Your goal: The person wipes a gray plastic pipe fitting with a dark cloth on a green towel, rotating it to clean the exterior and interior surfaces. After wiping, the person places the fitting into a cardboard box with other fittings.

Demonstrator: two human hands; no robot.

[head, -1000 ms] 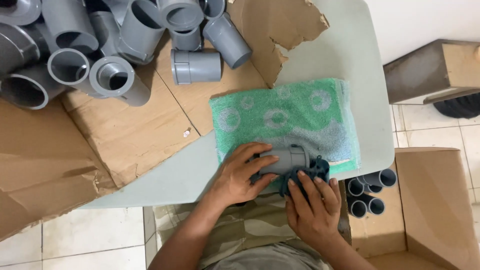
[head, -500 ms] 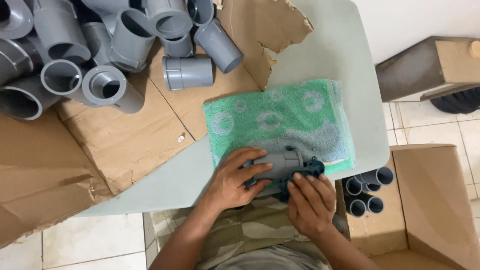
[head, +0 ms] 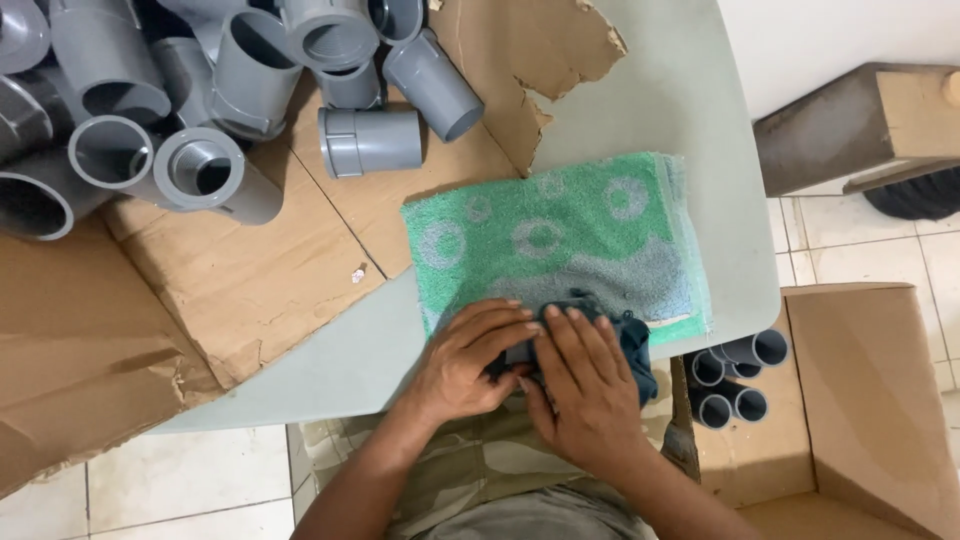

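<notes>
Right hand (head: pixel 580 380) lies flat over dark cloth (head: pixel 635 345), left hand (head: pixel 470 360) alongside.

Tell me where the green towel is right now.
In the head view, the green towel lies flat on the pale table, right of centre, its near edge under both hands, beside the torn cardboard.

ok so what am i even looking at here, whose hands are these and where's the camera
The camera sits on a person's head and looks down, so these are that person's own bare hands. The left hand and right hand lie together over a dark cloth at the near edge of a green towel. What is under the cloth is hidden now. The towel lies on a pale table, beside torn cardboard with a heap of grey pipe fittings. More fittings sit in a box at the right.
</notes>
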